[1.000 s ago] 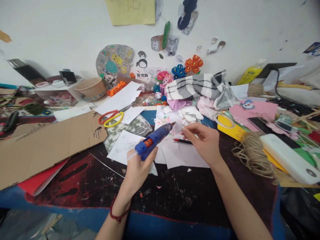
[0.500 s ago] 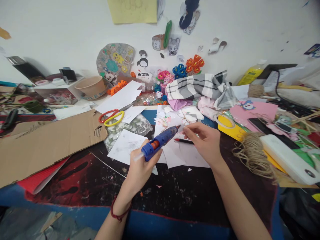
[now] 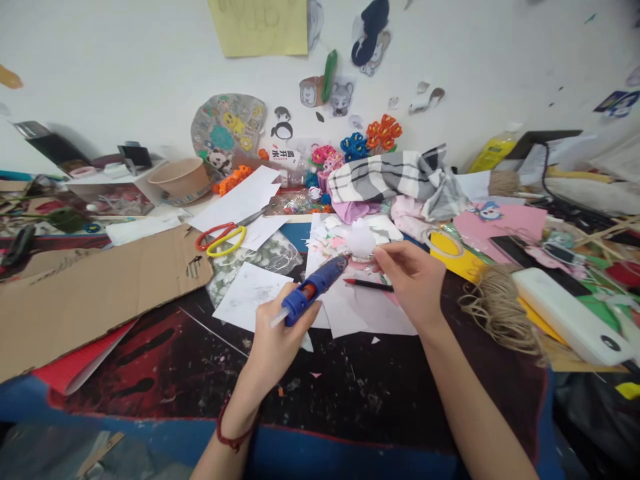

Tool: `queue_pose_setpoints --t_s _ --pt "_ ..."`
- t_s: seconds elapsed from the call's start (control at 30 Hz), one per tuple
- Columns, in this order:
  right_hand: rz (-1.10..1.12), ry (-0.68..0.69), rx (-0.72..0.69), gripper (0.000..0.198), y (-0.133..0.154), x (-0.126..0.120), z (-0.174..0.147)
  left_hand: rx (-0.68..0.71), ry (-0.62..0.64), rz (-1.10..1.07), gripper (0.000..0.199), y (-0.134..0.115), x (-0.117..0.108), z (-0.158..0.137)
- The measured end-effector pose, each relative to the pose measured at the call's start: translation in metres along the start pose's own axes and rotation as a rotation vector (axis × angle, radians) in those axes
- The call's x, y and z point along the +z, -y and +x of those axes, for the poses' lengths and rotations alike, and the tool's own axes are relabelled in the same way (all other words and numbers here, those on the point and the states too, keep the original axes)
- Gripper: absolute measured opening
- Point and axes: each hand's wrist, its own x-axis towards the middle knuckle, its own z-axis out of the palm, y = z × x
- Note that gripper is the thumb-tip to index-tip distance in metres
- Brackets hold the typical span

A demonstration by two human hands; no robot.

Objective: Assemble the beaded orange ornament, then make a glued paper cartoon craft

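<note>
My left hand (image 3: 280, 327) is wrapped round a blue hot glue gun (image 3: 320, 280), a clear glue stick poking from its back end. The gun's nozzle points up and right, close to a small white paper piece (image 3: 361, 241). Thumb and fingers of my right hand (image 3: 413, 280) pinch that piece at its right edge. Whether the nozzle touches the paper I cannot tell. Just below the piece, a black pencil with a red tip (image 3: 370, 285) lies on white paper sheets (image 3: 350, 313), partly behind my right hand.
Scissors with red and yellow handles (image 3: 225, 240) and a large cardboard sheet (image 3: 100, 293) lie to the left. On the right are a twine bundle (image 3: 495, 310), a white power bank-like box (image 3: 570, 317) and a tape roll (image 3: 445, 243). A checked cloth (image 3: 390, 177) lies behind.
The white paper piece has turned so its broad face shows beyond the nozzle. The glue gun's tip has shifted slightly left and down. Both hands keep their grips.
</note>
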Motion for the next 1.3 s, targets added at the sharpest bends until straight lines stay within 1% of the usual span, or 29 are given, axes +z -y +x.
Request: queue_pose_setpoints --t_s 0.1,0.13,0.2,0.3,0.4,0.47,0.57,0.67,0.77,0.87,0.93,1.03,1.1,1.17,1.23,1.3 --pt "0.009 -0.019 0.012 0.007 0.000 -0.001 0.001 0.023 -0.072 0.080 0.017 -0.002 -0.012 -0.005" --pt "0.010 -0.027 0.013 0.007 0.000 -0.001 0.002 0.046 -0.088 0.140 0.020 -0.002 -0.018 -0.007" --pt "0.008 -0.046 0.006 0.008 -0.001 -0.001 0.003 0.102 -0.106 0.313 0.029 -0.001 -0.028 -0.012" --pt "-0.039 -0.089 -0.033 0.009 -0.005 -0.002 0.004 0.183 -0.134 0.623 0.035 0.004 -0.040 -0.019" --pt "-0.186 -0.125 -0.105 0.010 -0.004 -0.004 0.004 0.220 -0.151 0.842 0.041 0.012 -0.047 -0.029" --pt "-0.327 -0.109 -0.174 0.009 0.002 -0.007 0.001 0.196 -0.156 0.913 0.040 0.016 -0.050 -0.038" --pt "-0.543 -0.056 -0.316 0.007 0.017 -0.012 -0.008 0.139 -0.169 0.975 0.041 0.019 -0.053 -0.051" --pt "-0.691 -0.003 -0.433 0.007 0.031 -0.016 -0.022 0.117 -0.128 1.007 0.038 0.020 -0.053 -0.057" --pt "-0.873 0.123 -0.572 0.007 0.043 -0.017 -0.038 0.086 -0.070 1.048 0.037 0.020 -0.054 -0.057" --pt "-1.144 0.271 -0.711 0.011 0.056 -0.015 -0.052 0.076 -0.060 1.083 0.046 0.018 -0.055 -0.057" --pt "-1.286 0.319 -0.747 0.019 0.067 -0.009 -0.061 0.085 -0.079 1.079 0.049 0.016 -0.055 -0.057" --pt "-1.396 0.316 -0.738 0.032 0.084 0.004 -0.072 0.126 -0.216 1.014 0.041 0.012 -0.052 -0.060" --pt "-1.422 0.294 -0.705 0.035 0.093 0.016 -0.080 0.213 -0.326 0.911 0.033 0.010 -0.048 -0.062" --pt "-1.408 0.273 -0.631 0.033 0.100 0.029 -0.087 0.324 -0.373 0.791 0.028 0.008 -0.045 -0.062" --pt "-1.357 0.261 -0.539 0.030 0.104 0.041 -0.094 0.413 -0.328 0.691 0.025 0.007 -0.044 -0.057" --pt "-1.310 0.251 -0.481 0.028 0.106 0.049 -0.098 0.458 -0.200 0.619 0.024 0.005 -0.046 -0.046"
